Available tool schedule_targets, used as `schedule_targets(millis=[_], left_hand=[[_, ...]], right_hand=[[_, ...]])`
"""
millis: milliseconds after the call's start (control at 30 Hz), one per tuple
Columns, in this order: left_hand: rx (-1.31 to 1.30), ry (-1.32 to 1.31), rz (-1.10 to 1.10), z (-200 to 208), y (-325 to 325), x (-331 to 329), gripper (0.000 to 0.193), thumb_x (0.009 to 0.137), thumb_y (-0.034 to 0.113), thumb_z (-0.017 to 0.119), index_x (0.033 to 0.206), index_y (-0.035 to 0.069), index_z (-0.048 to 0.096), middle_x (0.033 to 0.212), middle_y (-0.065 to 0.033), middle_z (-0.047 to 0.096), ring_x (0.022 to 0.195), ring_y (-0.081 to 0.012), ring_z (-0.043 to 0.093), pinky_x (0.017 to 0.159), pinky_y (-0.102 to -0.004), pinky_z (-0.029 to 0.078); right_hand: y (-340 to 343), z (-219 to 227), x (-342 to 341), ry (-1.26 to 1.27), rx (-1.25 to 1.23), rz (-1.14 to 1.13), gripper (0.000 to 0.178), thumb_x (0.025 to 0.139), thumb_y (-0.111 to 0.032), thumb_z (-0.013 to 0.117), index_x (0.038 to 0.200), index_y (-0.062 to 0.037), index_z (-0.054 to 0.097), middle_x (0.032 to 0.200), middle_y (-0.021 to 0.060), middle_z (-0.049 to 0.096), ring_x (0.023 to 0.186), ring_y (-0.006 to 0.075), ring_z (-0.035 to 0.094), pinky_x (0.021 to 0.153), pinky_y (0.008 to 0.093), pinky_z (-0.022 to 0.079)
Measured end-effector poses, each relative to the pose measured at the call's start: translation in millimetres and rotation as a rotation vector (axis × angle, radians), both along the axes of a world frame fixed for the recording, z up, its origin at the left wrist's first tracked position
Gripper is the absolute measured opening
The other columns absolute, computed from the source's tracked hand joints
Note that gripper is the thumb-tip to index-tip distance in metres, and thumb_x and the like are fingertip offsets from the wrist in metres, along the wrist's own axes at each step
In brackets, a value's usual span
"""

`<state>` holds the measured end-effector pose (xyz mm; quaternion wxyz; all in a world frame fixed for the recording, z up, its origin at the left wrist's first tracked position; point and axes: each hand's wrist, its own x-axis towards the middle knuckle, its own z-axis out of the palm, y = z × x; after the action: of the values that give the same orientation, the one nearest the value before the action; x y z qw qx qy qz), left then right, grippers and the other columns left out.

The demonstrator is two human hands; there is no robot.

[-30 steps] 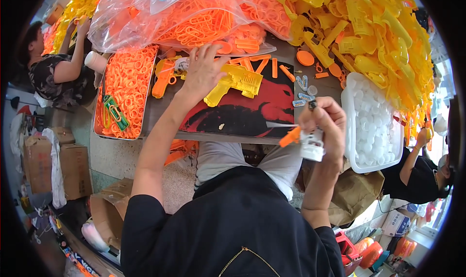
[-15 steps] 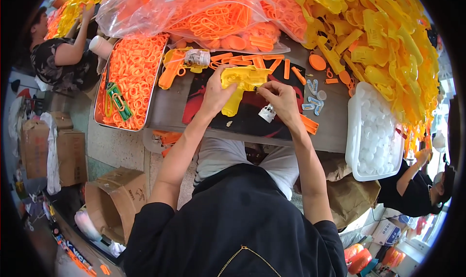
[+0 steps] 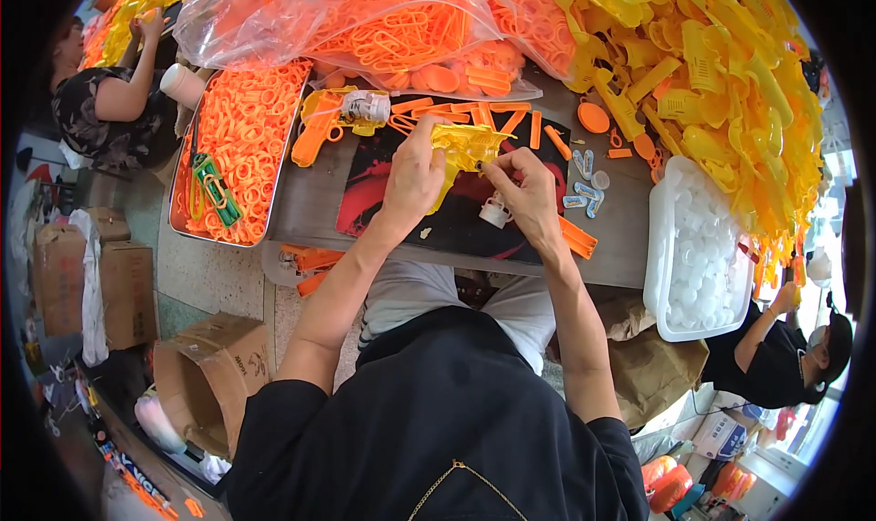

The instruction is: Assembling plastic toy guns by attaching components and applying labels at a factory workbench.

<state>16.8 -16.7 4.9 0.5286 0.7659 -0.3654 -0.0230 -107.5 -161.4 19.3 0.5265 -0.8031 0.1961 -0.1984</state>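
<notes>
Hands meet over the red and black mat near the middle of the grey table. Left hand wrapped around a yellow toy gun shell, thumb and fingers closed on its body, holding it just above the mat. Right hand pinched at the shell's right end, fingertips pressed together on some small part too tiny to make out; a small white spool sits just under that hand. Loose orange sticks lie along the far edge of the mat; small pale clips to the right of them. White tray of pale caps at the table's right edge, metal tray of orange rings at its left edge. Judgement: the fit is fiddly, so the left hand should hold the shell steady and level while the right seats the piece squarely, without forcing it, checking it sits flush before letting go.
</notes>
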Motion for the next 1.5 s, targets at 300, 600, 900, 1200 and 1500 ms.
schedule_targets(millis=[300, 600, 900, 1200, 1500], left_hand=[[0.035, -0.012, 0.009, 9, -3, -2, 0.031, 0.087, -0.006, 0.054, 0.117, -0.001, 0.051, 0.097, -0.0278, 0.062, 0.094, -0.0482, 0.062, 0.080, -0.0465, 0.049], [0.085, -0.047, -0.009, 15, -6, -3, 0.030, 0.085, -0.009, 0.054, 0.113, -0.001, 0.046, 0.096, -0.0289, 0.061, 0.092, -0.0508, 0.061, 0.076, -0.0554, 0.049], [0.037, -0.174, -0.011, 18, -10, -9, 0.033, 0.084, -0.010, 0.054, 0.114, 0.000, 0.047, 0.101, -0.0267, 0.061, 0.092, -0.0474, 0.064, 0.072, -0.0529, 0.053], [-0.027, -0.274, -0.073, 8, -4, -2, 0.038, 0.084, -0.011, 0.053, 0.120, 0.001, 0.046, 0.105, -0.0253, 0.061, 0.085, -0.0450, 0.067, 0.069, -0.0499, 0.056], [0.265, -0.556, 0.302, 5, 0, -21, 0.042, 0.083, 0.009, 0.073, 0.122, 0.010, 0.057, 0.119, -0.0105, 0.056, 0.112, -0.0306, 0.051, 0.094, -0.0445, 0.038]], right_hand=[[4, -1, -2, 0.034, -0.047, -0.016, 0.017, 0.088, -0.013, 0.075, 0.088, 0.0022, 0.068, 0.078, 0.0039, 0.061, 0.067, 0.0092, 0.055, 0.061, 0.0272, 0.045], [3, -1, -2, 0.025, -0.020, -0.036, 0.017, 0.088, -0.013, 0.075, 0.086, 0.0029, 0.068, 0.076, 0.0049, 0.061, 0.067, 0.0094, 0.056, 0.060, 0.0274, 0.045], [1, -1, 2, 0.099, -0.236, -0.066, 0.021, 0.084, -0.017, 0.075, 0.084, 0.0030, 0.068, 0.080, 0.0120, 0.063, 0.066, 0.0228, 0.064, 0.061, 0.0361, 0.048], [-23, -2, 7, 0.079, -0.189, 0.079, 0.020, 0.085, -0.015, 0.076, 0.087, 0.0036, 0.071, 0.074, 0.0087, 0.068, 0.067, 0.0129, 0.063, 0.061, 0.0305, 0.048], [-14, 12, 32, 0.387, -0.390, 0.134, 0.035, 0.082, -0.037, 0.077, 0.079, -0.0023, 0.071, 0.073, 0.0133, 0.067, 0.068, 0.0254, 0.067, 0.061, 0.0404, 0.047]])
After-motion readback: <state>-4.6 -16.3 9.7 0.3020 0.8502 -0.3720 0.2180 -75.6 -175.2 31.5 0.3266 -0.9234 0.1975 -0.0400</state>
